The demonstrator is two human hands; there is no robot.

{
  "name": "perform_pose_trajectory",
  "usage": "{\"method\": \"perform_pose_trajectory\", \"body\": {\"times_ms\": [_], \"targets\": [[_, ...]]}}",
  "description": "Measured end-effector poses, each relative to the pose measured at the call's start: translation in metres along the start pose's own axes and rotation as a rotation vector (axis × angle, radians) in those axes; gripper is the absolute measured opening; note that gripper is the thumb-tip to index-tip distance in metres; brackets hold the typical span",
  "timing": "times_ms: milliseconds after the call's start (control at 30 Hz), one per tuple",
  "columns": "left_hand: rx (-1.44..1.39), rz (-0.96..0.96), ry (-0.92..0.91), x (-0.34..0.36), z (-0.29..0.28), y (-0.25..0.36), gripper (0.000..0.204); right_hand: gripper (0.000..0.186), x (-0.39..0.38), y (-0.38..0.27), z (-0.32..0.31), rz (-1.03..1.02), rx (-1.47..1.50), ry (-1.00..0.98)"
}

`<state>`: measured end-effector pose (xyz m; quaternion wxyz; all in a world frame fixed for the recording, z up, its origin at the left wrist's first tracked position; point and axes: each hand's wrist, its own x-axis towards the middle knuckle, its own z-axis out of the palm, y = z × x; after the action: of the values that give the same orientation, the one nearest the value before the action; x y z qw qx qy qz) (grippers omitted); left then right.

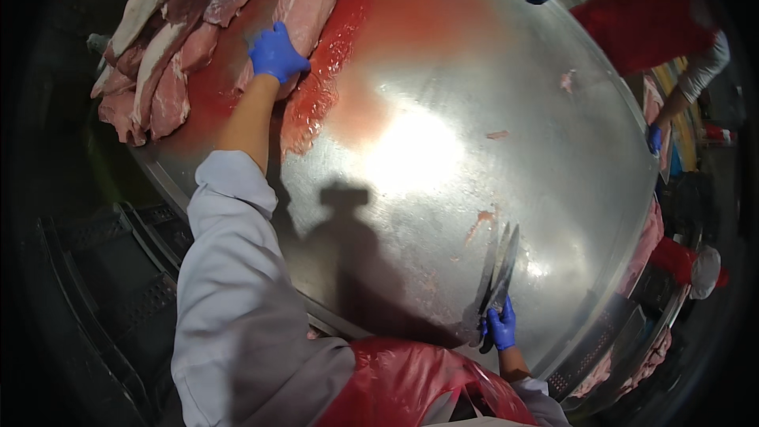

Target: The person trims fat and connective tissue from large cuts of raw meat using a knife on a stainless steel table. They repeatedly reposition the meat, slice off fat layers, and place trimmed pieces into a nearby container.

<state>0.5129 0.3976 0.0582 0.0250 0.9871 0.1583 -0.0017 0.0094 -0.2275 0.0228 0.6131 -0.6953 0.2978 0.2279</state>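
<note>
A long, pink slab of raw meat [315,1] lies slanting at the far left of the metal table [577,142]; the knife [507,266] (dark-handled, slim-bladed) points toward the far side, at near right.

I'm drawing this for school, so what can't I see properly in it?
All in the head view:
Part of the meat slab: covered by the left hand.
Some of the handle of the knife: covered by the right hand.
Top of the meat pile: cut off by the upper edge.
The co-worker's head: outside the picture.
</note>
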Motion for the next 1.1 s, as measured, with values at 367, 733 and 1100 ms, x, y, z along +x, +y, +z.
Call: {"method": "perform_pose_trajectory", "body": {"times_ms": [367, 733, 1100], "targets": [[0.010, -0.193, -0.202, -0.144, -0.021, 0.087, 0.109, 0.051, 0.008, 0.008, 0.009, -0.176, 0.047, 0.018], [-0.391, 0.161, -0.367, -0.410, 0.050, 0.214, 0.144, 0.008, -0.009, 0.003, -0.024, -0.318, 0.335, -0.098], [-0.136, 0.681, -0.047, -0.490, -0.003, 0.141, 0.093, 0.020, 0.021, -0.081, -0.033, -0.387, 0.261, -0.166]]}}
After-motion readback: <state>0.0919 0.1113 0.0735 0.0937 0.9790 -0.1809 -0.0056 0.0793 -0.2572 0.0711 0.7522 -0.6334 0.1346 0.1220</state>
